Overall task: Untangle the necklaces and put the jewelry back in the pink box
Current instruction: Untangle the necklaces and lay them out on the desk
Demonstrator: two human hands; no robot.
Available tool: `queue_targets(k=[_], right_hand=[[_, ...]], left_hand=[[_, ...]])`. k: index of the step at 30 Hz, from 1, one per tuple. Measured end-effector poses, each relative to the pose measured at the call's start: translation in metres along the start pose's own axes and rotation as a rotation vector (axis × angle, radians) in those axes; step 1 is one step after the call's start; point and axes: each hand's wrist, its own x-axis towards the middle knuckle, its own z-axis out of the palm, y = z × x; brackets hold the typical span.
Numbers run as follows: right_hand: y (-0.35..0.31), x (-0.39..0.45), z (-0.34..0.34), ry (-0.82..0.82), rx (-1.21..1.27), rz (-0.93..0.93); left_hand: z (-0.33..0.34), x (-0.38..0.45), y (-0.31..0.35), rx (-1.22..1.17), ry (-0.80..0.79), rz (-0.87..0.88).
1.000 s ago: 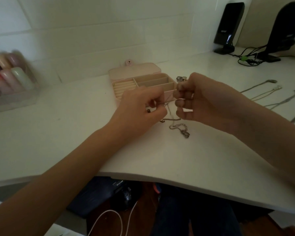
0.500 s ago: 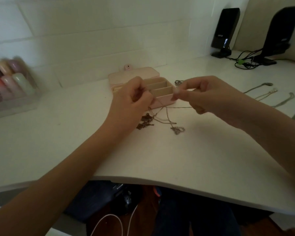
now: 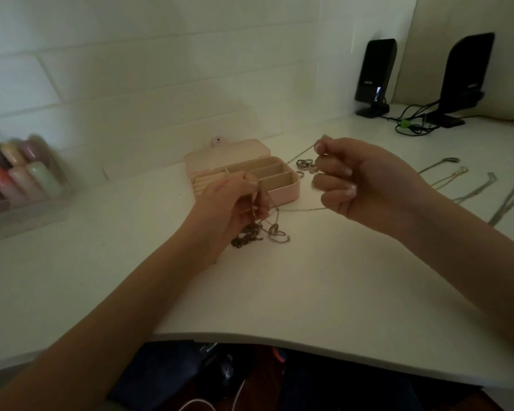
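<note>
Silver chain [image 3: 304, 209] runs taut between the curled right hand [image 3: 365, 185] and pinching left hand [image 3: 235, 203] (tangled necklaces [image 3: 260, 234] dangling below), just before the open pink box [image 3: 244, 176] near the desk's [image 3: 309, 292] back edge.

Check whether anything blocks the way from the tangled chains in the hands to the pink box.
Nothing visible does. The pink box lies open just behind the left hand, its lid folded back and its compartments uncovered. The tangled chains hang from the left hand to the desk, and one strand runs to the right hand.
</note>
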Motion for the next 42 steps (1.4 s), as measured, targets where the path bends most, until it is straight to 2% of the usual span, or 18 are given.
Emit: queue_targets(k=[2, 5, 7, 9, 11, 17, 21, 24, 29, 34, 38, 42], right_hand=[[0.0, 0.001, -0.003, 0.05, -0.12, -0.006], [-0.001, -0.001, -0.003, 0.109, -0.465, -0.06], [-0.003, -0.003, -0.002, 0.077, -0.777, -0.129], [-0.004, -0.006, 0.0, 0.002, -0.955, -0.163], [-0.004, -0.007, -0.001, -0.009, -0.961, -0.186], [-0.006, -0.002, -0.008, 0.107, -0.927, -0.241], [-0.004, -0.004, -0.006, 0.035, -0.961, -0.162], [-0.005, -0.005, -0.005, 0.008, -0.996, -0.082], [-0.006, -0.005, -0.004, 0.031, -0.995, -0.049], [-0.011, -0.005, -0.009, 0.11, -1.035, -0.015], [-0.018, -0.004, -0.014, 0.196, -1.038, -0.004], [-0.018, -0.005, -0.013, 0.175, -0.963, -0.046]], left_hand=[[-0.001, -0.001, 0.003, -0.16, -0.002, -0.06], [-0.005, -0.004, 0.006, -0.163, -0.075, -0.11], [-0.008, -0.004, 0.007, -0.138, -0.054, -0.123], [-0.011, -0.004, 0.008, -0.174, -0.035, -0.124], [-0.011, -0.005, 0.009, -0.205, -0.045, -0.136], [-0.011, -0.007, 0.01, -0.197, -0.175, -0.169], [-0.017, -0.006, 0.01, -0.36, -0.286, -0.158], [-0.018, -0.004, 0.01, -0.37, -0.218, -0.137], [-0.017, -0.003, 0.01, -0.402, -0.115, -0.122], [-0.017, -0.003, 0.014, -0.452, -0.078, -0.102], [-0.016, -0.003, 0.016, -0.403, -0.022, -0.074], [-0.016, 0.0, 0.011, -0.278, 0.029, -0.028]])
